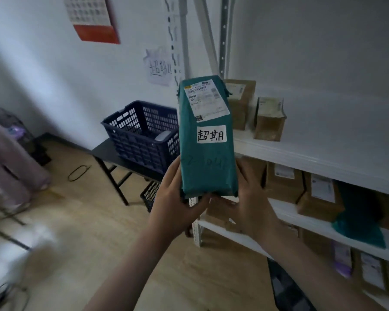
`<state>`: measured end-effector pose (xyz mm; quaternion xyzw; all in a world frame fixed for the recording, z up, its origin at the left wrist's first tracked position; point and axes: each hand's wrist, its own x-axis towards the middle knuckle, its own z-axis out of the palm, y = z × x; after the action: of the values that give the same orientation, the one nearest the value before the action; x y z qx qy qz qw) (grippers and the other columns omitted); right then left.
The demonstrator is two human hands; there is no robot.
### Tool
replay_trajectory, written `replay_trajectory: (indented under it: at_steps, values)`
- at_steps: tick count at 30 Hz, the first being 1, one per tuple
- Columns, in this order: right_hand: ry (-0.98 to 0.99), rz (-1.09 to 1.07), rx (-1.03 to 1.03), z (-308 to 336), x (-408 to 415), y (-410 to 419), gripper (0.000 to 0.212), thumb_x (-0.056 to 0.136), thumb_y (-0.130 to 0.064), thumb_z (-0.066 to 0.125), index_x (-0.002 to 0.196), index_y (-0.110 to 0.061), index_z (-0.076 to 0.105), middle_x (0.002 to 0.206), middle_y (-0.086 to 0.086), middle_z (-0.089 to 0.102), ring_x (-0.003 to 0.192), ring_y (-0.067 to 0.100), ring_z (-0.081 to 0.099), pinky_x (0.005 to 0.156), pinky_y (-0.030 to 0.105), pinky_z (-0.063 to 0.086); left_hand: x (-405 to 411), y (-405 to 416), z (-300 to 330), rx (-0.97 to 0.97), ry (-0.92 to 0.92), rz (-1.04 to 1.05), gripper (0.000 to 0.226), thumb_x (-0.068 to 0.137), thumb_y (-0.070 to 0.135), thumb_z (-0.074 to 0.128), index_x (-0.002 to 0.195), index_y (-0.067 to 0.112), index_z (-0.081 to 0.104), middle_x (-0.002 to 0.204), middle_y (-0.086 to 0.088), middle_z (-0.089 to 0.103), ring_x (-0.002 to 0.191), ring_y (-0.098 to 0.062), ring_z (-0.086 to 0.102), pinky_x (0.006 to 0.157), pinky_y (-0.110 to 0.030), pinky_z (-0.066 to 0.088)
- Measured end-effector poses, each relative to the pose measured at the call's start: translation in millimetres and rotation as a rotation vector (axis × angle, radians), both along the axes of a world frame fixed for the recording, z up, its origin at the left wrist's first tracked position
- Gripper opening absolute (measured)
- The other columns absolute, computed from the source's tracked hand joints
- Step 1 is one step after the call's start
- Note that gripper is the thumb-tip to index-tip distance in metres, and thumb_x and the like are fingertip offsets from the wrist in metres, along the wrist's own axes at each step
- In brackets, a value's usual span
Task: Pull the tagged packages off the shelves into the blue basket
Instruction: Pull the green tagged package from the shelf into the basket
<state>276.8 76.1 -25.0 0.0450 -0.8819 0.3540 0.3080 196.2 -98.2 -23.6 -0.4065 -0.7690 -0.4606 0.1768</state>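
Beside the shelves, the basket is being kept left of and beyond the package, nearer the left hand. Package is being held upright, long axis vertical, gripped at its base by left hand and right hand; tag is being faced toward camera.

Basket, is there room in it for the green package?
Mostly yes. The basket shows one grey thing near its right side; the rest of the inside in view looks bare. Both hands, left and right, hold the green package. The top shelf has bare board right of the boxes; lower shelves are crowded.
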Motion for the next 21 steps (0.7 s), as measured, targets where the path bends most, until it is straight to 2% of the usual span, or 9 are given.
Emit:
replay_trajectory:
  at_steps: [3,5,8,11,14,17,21]
  values:
    - [0.006,0.054,-0.025,-5,0,-45,0.076,0.088,-0.038,0.072,0.149,-0.004,0.041,0.144,0.003,0.043,0.135,0.016,0.048,0.107,0.033,0.048,6,-45,-5,0.011,0.009,0.018,0.065,0.083,0.033,0.078,0.140,0.009,0.056,0.153,-0.002,0.042,0.144,-0.018,0.041,0.109,-0.037,0.047]
    - [0.009,0.049,-0.018,-10,-2,-71,0.073,0.089,-0.036,0.073,0.148,-0.003,0.043,0.143,0.003,0.044,0.133,0.016,0.047,0.108,0.031,0.047,4,-72,-10,0.008,0.008,0.027,0.065,0.084,0.033,0.078,0.139,0.006,0.057,0.152,-0.005,0.043,0.144,-0.016,0.040,0.109,-0.035,0.046]
    - [0.003,0.073,-0.006,-19,-13,-104,0.071,0.089,-0.030,0.076,0.147,-0.004,0.045,0.143,0.007,0.046,0.134,0.018,0.048,0.108,0.034,0.046,-3,-108,-19,-0.010,0.024,0.070,0.065,0.084,0.031,0.078,0.137,0.001,0.057,0.149,-0.012,0.047,0.143,-0.019,0.041,0.108,-0.038,0.047]
    - [0.006,0.117,0.005,-18,-28,-130,0.073,0.089,-0.035,0.074,0.147,-0.003,0.044,0.144,0.007,0.046,0.136,0.017,0.045,0.112,0.032,0.043,-11,-137,-24,0.025,0.014,0.111,0.067,0.082,0.030,0.081,0.138,0.002,0.056,0.148,-0.012,0.047,0.140,-0.022,0.046,0.104,-0.041,0.050]
    - [0.013,0.143,0.026,-16,-47,-149,0.072,0.089,-0.030,0.077,0.147,-0.005,0.044,0.143,0.006,0.046,0.136,0.017,0.046,0.112,0.029,0.042,-25,-156,-25,0.061,0.015,0.141,0.068,0.083,0.033,0.079,0.139,0.002,0.056,0.149,-0.011,0.047,0.140,-0.022,0.046,0.103,-0.043,0.050]
    - [-0.007,0.158,0.045,-14,-73,-158,0.072,0.088,-0.025,0.079,0.147,-0.006,0.043,0.143,0.007,0.045,0.134,0.013,0.045,0.111,0.020,0.040,-50,-168,-28,0.058,-0.008,0.157,0.070,0.084,0.037,0.077,0.141,0.003,0.054,0.151,-0.009,0.045,0.143,-0.021,0.043,0.105,-0.045,0.049]
    - [-0.069,0.181,0.047,-16,-118,-160,0.075,0.085,-0.026,0.081,0.147,-0.003,0.044,0.142,0.006,0.045,0.130,-0.001,0.040,0.105,0.004,0.034,-94,-176,-35,0.054,-0.038,0.151,0.070,0.086,0.041,0.075,0.142,0.005,0.054,0.150,-0.006,0.045,0.141,-0.021,0.044,0.101,-0.045,0.052]
